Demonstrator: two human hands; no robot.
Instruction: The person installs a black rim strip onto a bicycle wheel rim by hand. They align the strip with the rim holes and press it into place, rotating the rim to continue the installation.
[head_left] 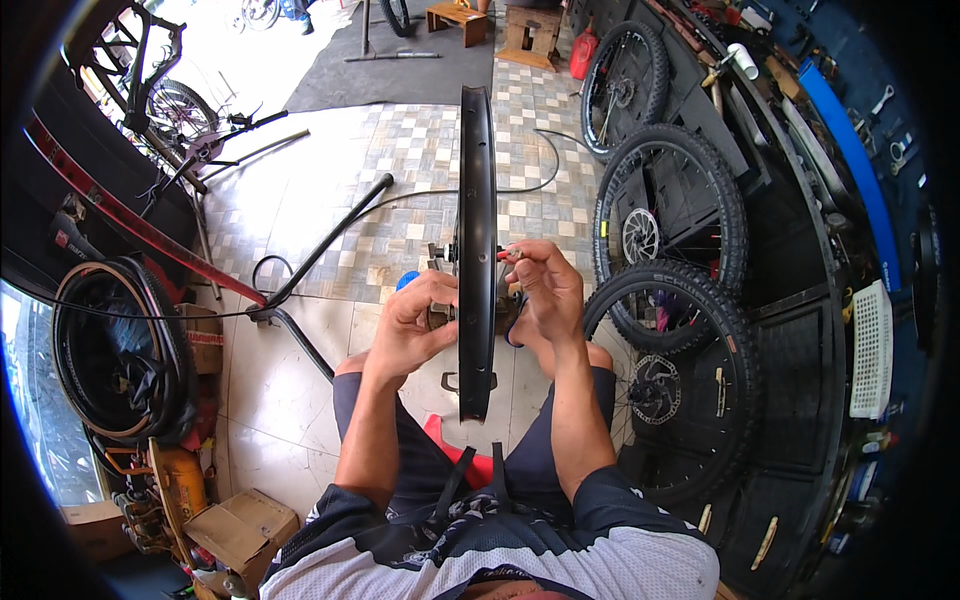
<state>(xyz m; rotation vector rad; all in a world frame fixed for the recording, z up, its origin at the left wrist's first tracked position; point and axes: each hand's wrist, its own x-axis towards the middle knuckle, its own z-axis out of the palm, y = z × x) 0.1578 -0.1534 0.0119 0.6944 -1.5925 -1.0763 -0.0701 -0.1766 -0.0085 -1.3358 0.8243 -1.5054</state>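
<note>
A bare black bicycle rim (479, 200) stands upright in front of me, seen nearly edge-on, with spoke holes along its inner channel. My left hand (415, 320) is at its left side, fingers curled and fingertips against the rim's edge; the spokes there are mostly hidden. On the other side my right hand (548, 290) pinches a small red-and-metal tool (509, 254) beside the rim. Its exact kind is too small to tell. Behind the rim, parts of a metal stand (440, 258) show, and a metal bracket (468, 382) sits low between my knees.
Several tyred wheels (668, 215) lean against black cabinets on the right. A black tubular work stand (335, 238) and a cable (425, 196) lie across the tiled floor (380, 150). At the left are stacked tyres (120, 350) and a cardboard box (240, 530).
</note>
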